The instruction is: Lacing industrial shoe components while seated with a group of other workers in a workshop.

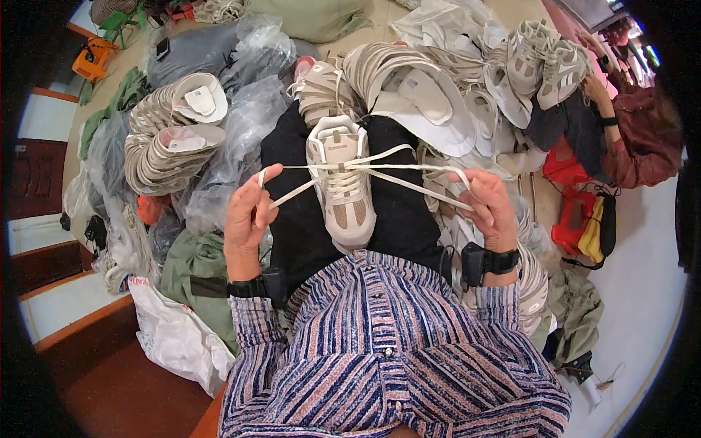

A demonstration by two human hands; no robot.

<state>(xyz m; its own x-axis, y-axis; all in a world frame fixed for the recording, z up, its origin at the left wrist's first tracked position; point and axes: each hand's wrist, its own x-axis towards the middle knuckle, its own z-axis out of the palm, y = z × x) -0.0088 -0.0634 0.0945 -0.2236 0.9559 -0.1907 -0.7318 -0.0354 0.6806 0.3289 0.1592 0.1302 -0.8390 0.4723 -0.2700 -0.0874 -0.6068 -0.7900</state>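
A beige and off-white sneaker point(349, 215) rests between my thighs on black trousers, its toe toward me. Its cream shoelace point(422, 190) runs through the eyelets and spreads out to both sides in taut strands. To the left of the shoe, my left hand point(248, 215) is closed on lace strands, with the index finger pointing toward the shoe. On the right, my right hand point(491, 204) pinches the other strands, one looping over its fingers. Neither hand touches the shoe itself.
Stacks of nested shoe uppers point(171, 157) lie on plastic bags at left; another stack point(405, 80) spreads beyond the sneaker. A pair of laced sneakers point(544, 66) stands at the far right, near another person in a dark red sleeve point(642, 135). A white bag point(179, 332) lies at lower left.
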